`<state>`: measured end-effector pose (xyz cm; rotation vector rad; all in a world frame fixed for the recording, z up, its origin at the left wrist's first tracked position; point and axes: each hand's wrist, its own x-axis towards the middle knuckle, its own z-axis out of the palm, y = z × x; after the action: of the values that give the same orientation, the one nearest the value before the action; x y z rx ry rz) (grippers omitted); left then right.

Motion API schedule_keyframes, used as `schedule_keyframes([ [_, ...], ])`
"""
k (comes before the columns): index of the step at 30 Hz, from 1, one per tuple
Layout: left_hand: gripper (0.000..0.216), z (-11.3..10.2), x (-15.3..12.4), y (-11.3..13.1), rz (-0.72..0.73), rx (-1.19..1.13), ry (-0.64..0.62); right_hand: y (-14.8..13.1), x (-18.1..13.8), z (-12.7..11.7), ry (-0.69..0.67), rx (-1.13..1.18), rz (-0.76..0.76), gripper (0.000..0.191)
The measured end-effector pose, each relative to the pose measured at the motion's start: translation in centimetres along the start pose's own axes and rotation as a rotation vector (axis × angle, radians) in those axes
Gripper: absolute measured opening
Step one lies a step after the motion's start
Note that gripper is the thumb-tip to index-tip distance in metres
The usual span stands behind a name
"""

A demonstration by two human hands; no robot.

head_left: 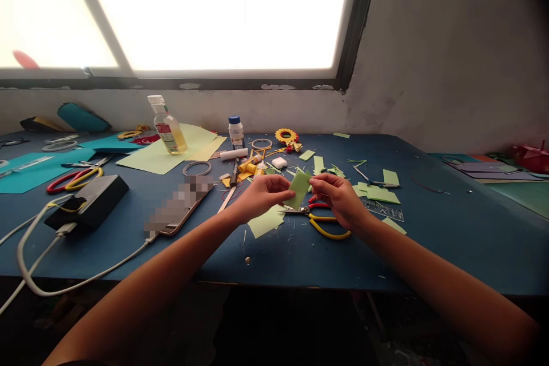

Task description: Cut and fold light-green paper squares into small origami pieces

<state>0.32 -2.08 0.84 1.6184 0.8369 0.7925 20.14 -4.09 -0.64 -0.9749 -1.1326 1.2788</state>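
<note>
Above the blue table (450, 229), both my hands hold one small green paper piece (299, 187). My left hand (261, 195) pinches its left edge and my right hand (338, 197) pinches its right edge, fingers closed on it. Just below my right hand lie scissors with red and yellow handles (323, 222). A larger green paper scrap (266, 222) rests on the table under my left hand. More green scraps (381, 194) lie to the right.
A phone on a cable (180, 209), a black box (88, 203), a second pair of red-yellow scissors (72, 179), an oil bottle (168, 126), a small white bottle (235, 132), a yellow paper flower (286, 136) and coloured paper sheets crowd the left and back.
</note>
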Motion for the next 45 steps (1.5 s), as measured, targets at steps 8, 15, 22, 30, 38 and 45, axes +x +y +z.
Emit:
schedule_keyframes([
  [8, 0.028, 0.6, -0.3, 0.4, 0.009, -0.043, -0.014, -0.5, -0.4, 0.1, -0.112, 0.023, 0.024, 0.02],
  [15, 0.025, 1.0, -0.5, 1.1, -0.131, -0.364, -0.201, -0.4, -0.9, 0.4, -0.323, -0.007, -0.058, 0.015],
  [22, 0.019, 1.0, -0.4, 0.6, -0.09, -0.352, -0.156, -1.9, -0.1, -1.2, -0.406, -0.525, -0.109, 0.024],
  [30, 0.028, 1.0, -0.6, 0.6, 0.102, -0.244, 0.025, -3.0, -1.0, -3.8, -0.519, -1.333, 0.036, 0.029],
  [38, 0.043, 0.8, -0.4, 0.6, 0.136, -0.235, 0.124, -1.5, -1.7, -3.5, -0.515, -1.309, -0.049, 0.016],
  [45, 0.026, 0.8, -0.5, 1.0, 0.26, -0.213, 0.241, -0.7, -1.4, -4.6, -0.428, -1.33, -0.15, 0.041],
])
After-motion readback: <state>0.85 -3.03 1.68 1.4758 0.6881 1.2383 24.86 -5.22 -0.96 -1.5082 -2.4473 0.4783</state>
